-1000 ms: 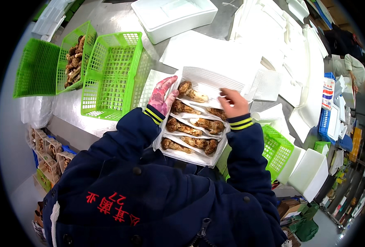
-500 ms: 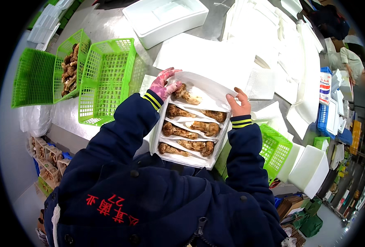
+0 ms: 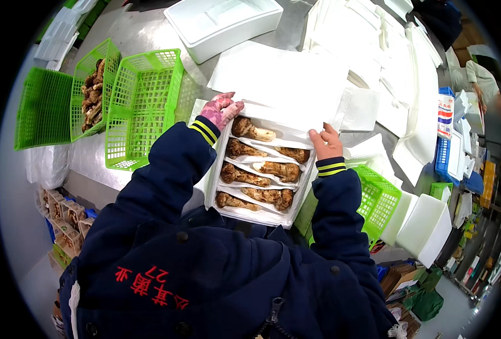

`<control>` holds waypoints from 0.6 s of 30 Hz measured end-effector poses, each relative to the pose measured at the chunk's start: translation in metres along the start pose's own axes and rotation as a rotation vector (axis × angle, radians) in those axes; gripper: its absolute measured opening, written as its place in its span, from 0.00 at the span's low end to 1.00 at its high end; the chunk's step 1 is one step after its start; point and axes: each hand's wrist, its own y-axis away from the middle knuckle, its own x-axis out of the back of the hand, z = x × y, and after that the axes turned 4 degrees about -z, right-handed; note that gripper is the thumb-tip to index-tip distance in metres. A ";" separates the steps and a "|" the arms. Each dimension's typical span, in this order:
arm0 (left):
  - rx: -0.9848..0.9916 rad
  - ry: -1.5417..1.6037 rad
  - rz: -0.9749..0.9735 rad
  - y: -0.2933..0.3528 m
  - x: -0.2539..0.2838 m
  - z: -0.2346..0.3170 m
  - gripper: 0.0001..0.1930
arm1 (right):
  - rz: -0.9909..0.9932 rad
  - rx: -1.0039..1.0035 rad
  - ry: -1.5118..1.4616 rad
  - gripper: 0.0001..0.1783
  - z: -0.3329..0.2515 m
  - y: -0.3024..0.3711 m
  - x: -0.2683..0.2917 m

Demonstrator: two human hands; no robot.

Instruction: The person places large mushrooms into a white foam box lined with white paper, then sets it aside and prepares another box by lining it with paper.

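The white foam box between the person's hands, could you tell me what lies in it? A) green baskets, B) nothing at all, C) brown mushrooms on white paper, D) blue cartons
C: the white foam box holds rows of brown mushrooms bedded on white paper.

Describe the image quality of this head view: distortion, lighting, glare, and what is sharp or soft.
Head view: strong fisheye, with a black rim and the green baskets bowed at the left edge. Lighting is even and bright, shadows soft. The white foam lids at upper right are near washed out, and the steel table shows mild sheen. The foam box of mushrooms, left hand and right hand are sharp; the right edge is smeared.
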 end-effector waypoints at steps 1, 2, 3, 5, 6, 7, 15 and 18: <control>0.041 -0.044 0.016 0.002 0.002 0.004 0.12 | -0.017 -0.012 0.049 0.17 0.000 0.001 0.001; 0.068 -0.211 0.007 -0.004 0.005 0.005 0.12 | -0.034 -0.024 0.097 0.17 0.000 0.002 0.001; 0.095 -0.375 0.000 -0.007 0.007 0.005 0.12 | -0.051 -0.035 0.147 0.16 -0.002 0.003 0.002; 0.100 -0.783 0.028 0.006 -0.011 0.053 0.10 | -0.023 -0.064 0.185 0.14 -0.003 0.003 0.001; -0.012 -0.963 0.082 0.013 -0.019 0.068 0.10 | -0.029 -0.067 0.209 0.14 -0.008 0.004 -0.001; -0.135 -1.140 0.136 0.016 -0.024 0.076 0.11 | -0.028 -0.067 0.236 0.14 -0.011 0.003 0.000; -0.544 -1.193 -0.171 0.036 -0.031 0.038 0.13 | 0.119 0.294 0.692 0.18 -0.060 0.015 -0.009; -0.580 -1.146 -0.112 0.042 -0.034 0.036 0.14 | -0.179 0.521 0.593 0.12 -0.043 0.021 -0.017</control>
